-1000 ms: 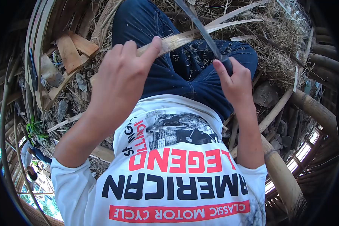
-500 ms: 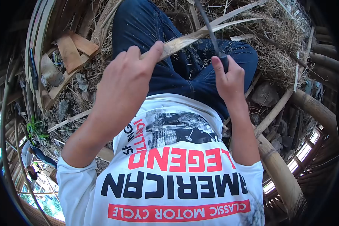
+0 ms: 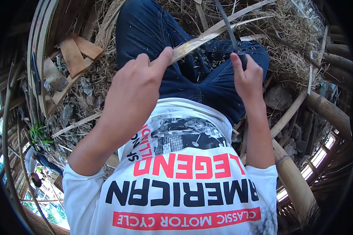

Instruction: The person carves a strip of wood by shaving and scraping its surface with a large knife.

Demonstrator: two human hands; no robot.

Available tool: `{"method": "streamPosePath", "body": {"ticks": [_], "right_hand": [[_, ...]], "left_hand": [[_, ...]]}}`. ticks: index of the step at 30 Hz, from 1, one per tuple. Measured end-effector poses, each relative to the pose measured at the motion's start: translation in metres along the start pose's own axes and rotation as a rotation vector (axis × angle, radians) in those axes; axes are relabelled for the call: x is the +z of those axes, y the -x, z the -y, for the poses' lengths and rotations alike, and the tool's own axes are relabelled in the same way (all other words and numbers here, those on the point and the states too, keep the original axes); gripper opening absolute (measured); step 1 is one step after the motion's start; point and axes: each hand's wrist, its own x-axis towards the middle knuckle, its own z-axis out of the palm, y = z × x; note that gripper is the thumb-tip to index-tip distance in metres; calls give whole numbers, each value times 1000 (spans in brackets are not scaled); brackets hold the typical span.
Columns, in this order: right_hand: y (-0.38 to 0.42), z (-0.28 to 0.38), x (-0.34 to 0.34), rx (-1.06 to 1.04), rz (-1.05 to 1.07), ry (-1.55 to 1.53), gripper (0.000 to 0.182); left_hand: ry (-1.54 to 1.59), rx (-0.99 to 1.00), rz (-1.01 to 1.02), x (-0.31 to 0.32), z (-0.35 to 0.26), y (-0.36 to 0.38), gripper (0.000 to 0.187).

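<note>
My left hand (image 3: 135,92) is closed around the near end of a pale bamboo strip (image 3: 190,47), which slants up and right across my lap. Toward its far end the strip parts into two thin strands. In my right hand (image 3: 249,78) is the dark handle of a knife, thumb laid along it. The knife's long narrow blade (image 3: 227,27) points away from me and crosses the strip's far part in this view. Small shavings lie scattered over my dark jeans (image 3: 141,31).
Flat wood pieces (image 3: 72,56) lie on the left, near long bent strips (image 3: 39,58). Dry fibrous shavings (image 3: 282,62) heap up at the right, with thick bamboo poles (image 3: 296,176) below. Beyond the slats at lower left, another person (image 3: 33,166) is visible.
My right hand and the knife have shifted to the right and slightly toward me along the strip. The left hand, still gripping the strip, has moved slightly right and down.
</note>
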Motion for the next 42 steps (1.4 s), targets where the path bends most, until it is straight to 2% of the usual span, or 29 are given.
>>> {"method": "streamPosePath", "body": {"ticks": [2,5,6,9,10,13,15,19,21,25,29,31,34,38,42], "right_hand": [[16,10,0,-113,16,-20,55],[5,-6,-1,0,52,103,53],[-1,-6,-2,52,49,56,53],[9,7,-3,6,25,-58,54],[15,10,-2,-75,19,-50,54],[5,-2,-5,-42,53,77,53],[-2,-5,-1,6,8,24,54],[14,15,-1,-28,94,-124,57],[6,8,6,-69,141,-122,57],[-2,11,15,8,17,-120,58],[9,-4,11,-35,90,-78,56],[5,-4,12,-14,78,-23,55],[14,13,13,-18,64,-139,57],[3,-7,11,40,78,-31,58],[3,-3,13,26,49,-134,58]], "left_hand": [[-19,4,10,-7,0,-4,52],[-57,12,21,-2,3,-1,51],[-22,15,24,1,1,1,51],[8,2,29,-6,-2,-2,50],[-16,-8,34,-11,-2,-4,50],[-40,-7,30,-8,-3,-4,49],[9,5,18,0,-2,-1,49],[3,-15,12,-8,-5,-5,49],[137,-56,82,-7,1,-9,47],[397,-95,89,2,7,-8,31],[503,-84,170,-7,14,-12,29],[516,-108,172,-1,12,-13,30],[517,-128,198,-8,14,-17,30],[536,-142,212,-3,10,-21,29],[565,-111,194,7,9,-28,27]]}}
